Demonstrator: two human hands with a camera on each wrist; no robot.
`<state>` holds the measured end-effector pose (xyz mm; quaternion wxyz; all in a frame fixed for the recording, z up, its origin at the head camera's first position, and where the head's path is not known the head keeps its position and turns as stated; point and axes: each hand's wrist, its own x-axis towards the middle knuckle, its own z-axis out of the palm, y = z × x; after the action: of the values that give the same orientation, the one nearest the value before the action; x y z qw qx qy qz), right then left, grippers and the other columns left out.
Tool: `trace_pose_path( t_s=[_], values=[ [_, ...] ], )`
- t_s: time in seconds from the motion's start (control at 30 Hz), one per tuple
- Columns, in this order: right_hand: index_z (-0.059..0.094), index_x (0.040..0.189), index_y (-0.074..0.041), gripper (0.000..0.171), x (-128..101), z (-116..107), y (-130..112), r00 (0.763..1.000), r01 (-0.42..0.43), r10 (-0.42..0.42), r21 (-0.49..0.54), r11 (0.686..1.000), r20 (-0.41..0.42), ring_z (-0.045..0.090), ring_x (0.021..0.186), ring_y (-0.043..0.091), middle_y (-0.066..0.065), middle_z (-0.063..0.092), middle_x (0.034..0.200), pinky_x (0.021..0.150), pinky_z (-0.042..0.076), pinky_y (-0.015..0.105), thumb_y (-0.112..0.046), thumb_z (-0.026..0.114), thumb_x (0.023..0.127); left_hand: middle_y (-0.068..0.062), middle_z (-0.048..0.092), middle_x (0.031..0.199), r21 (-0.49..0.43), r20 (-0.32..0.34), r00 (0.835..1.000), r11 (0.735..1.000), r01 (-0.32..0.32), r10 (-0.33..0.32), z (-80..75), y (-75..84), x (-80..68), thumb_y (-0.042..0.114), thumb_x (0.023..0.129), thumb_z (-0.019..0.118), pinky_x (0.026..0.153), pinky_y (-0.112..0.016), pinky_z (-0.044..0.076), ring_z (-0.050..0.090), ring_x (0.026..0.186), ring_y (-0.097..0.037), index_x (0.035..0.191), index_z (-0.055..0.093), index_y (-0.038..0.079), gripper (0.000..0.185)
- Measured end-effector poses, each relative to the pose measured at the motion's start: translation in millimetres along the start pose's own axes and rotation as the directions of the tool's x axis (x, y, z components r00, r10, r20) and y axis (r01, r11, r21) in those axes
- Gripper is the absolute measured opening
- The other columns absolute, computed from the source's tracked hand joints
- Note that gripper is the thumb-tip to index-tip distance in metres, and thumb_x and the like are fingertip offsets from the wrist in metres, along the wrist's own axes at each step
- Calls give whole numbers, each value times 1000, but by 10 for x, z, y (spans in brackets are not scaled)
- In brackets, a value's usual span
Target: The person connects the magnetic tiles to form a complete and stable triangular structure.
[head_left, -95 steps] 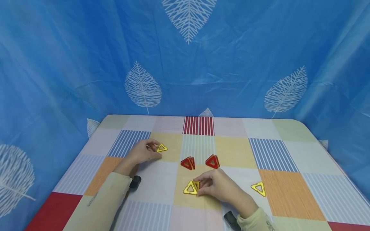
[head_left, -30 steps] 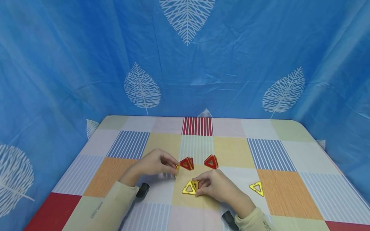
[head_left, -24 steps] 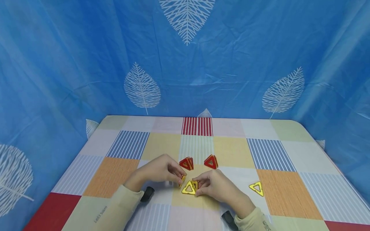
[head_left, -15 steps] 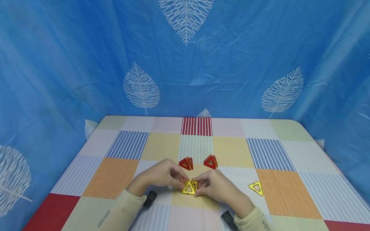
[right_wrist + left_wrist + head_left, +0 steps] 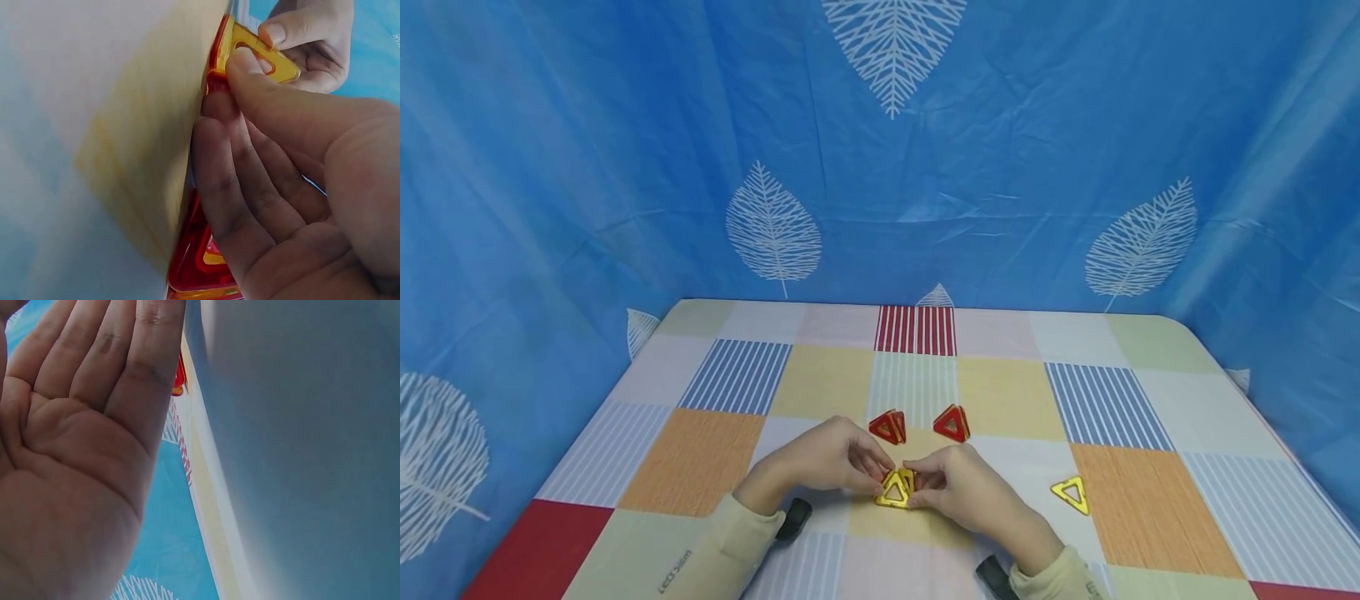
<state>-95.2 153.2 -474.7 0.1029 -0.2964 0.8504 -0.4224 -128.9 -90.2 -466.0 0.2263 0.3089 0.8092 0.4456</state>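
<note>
Near the middle of the table, both hands meet at a small cluster of yellow triangular magnetic tiles that stand leaning together. My left hand pinches one tile from the left side; in the right wrist view its thumb lies on a yellow tile. From the right, my right hand pinches the cluster between thumb and fingers, and a red edge shows beside the yellow there. The left wrist view shows the left palm, with its fingertips out of frame.
Two red triangular tile pieces, a left one and a right one, stand just beyond the hands. A single yellow triangular tile lies flat to the right. The patchwork tablecloth ends at a blue curtain.
My left hand has carried a yellow tile from the back left, in toward the middle, and brought it against the yellow tiles. My right hand has stayed in place, holding them.
</note>
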Motion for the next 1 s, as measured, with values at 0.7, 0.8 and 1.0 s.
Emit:
trace_pose_path(
  t_s=[0.7, 0.8, 1.0],
  values=[
    [75, 111, 5, 35, 1, 26, -85, 999, 35, -35, -102, 994, -3, 58, 68, -3, -7, 70, 80, 60, 51, 21, -12, 85, 82, 10, 73, 81, 65, 0, 999, 997, -45, 45, 13, 50, 13, 4, 81, 84, 67, -23, 54, 66, 73, -3, 103, 80, 6, 23],
    [75, 110, 4, 35, 5, 31, -80, 999, 36, -36, -101, 994, -4, 58, 67, -3, -5, 71, 81, 59, 50, 21, -14, 85, 82, 11, 72, 80, 65, 1, 999, 997, -41, 41, 11, 59, 7, 5, 81, 85, 66, -23, 54, 66, 72, -3, 103, 80, 7, 23],
    [75, 111, 2, 38, 12, 26, -63, 1000, 26, -25, -76, 997, 12, 58, 65, -2, -11, 67, 75, 57, 51, 21, -13, 88, 78, 7, 73, 83, 49, 9, 999, 997, -54, 54, 0, 59, -1, 4, 80, 85, 70, -23, 55, 67, 76, -3, 104, 79, 6, 25]
  ],
)
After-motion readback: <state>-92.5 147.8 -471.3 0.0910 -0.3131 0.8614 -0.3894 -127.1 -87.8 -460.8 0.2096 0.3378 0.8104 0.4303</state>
